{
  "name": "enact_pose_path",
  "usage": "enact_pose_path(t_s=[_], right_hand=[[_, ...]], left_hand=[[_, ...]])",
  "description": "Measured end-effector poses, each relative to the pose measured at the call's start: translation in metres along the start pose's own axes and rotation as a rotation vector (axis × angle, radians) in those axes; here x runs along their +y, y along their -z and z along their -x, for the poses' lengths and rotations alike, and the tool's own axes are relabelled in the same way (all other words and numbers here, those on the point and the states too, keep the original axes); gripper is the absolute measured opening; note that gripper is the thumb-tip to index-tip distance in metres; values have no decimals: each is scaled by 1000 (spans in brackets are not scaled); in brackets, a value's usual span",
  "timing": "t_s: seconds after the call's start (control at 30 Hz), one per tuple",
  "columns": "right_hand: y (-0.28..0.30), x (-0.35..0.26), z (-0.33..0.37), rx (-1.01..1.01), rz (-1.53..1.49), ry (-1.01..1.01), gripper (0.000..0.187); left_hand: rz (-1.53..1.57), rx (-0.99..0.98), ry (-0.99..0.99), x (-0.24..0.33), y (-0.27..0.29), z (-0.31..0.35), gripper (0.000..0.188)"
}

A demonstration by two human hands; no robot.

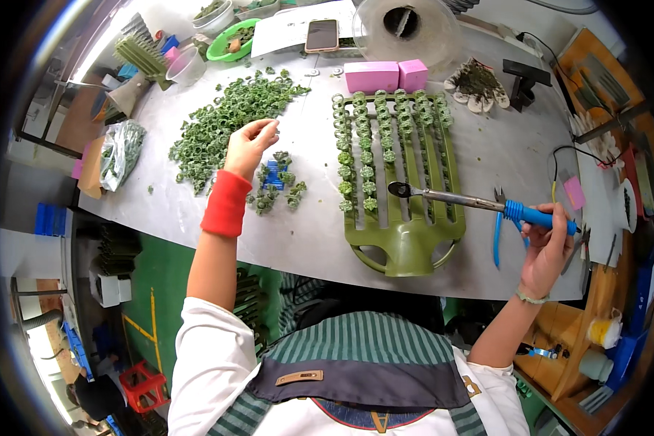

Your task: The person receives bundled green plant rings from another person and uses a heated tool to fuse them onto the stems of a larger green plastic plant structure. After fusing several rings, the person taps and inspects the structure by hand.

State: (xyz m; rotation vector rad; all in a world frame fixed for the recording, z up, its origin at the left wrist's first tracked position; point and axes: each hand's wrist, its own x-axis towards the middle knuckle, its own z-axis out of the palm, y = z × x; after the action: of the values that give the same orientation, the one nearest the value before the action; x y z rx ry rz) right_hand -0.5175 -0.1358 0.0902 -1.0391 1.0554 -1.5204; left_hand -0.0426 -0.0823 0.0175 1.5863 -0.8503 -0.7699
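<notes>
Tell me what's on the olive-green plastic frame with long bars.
Small green leafy rosettes line the frame, reaching lowest along its left side. A blue-handled metal tool extends over it. The frame surface beneath the rosettes is covered.

Bright, even light washes the grey bench (305,236) — shadows there are faint. At the upper left a white light strip (99,46) glares, blown out. The centre looks fairly sharp; toward the rim, straight edges bend and blur — corners fall to black.
</notes>
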Motion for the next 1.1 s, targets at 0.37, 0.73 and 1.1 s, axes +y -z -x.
enact_pose_path(t_s=[0.37, 0.73, 1.1], right_hand=[[4, 8, -4, 16, -20, 2, 25], [-3, 34, -8, -24, -118, -30, 24], [22, 11, -6, -21, -61, -8, 22]], left_hand=[[-471, -339, -500, 69, -124, 90, 20], [-830, -136, -816, 44, -156, 82, 22], [-905, -185, -787, 50, -152, 83, 23]])
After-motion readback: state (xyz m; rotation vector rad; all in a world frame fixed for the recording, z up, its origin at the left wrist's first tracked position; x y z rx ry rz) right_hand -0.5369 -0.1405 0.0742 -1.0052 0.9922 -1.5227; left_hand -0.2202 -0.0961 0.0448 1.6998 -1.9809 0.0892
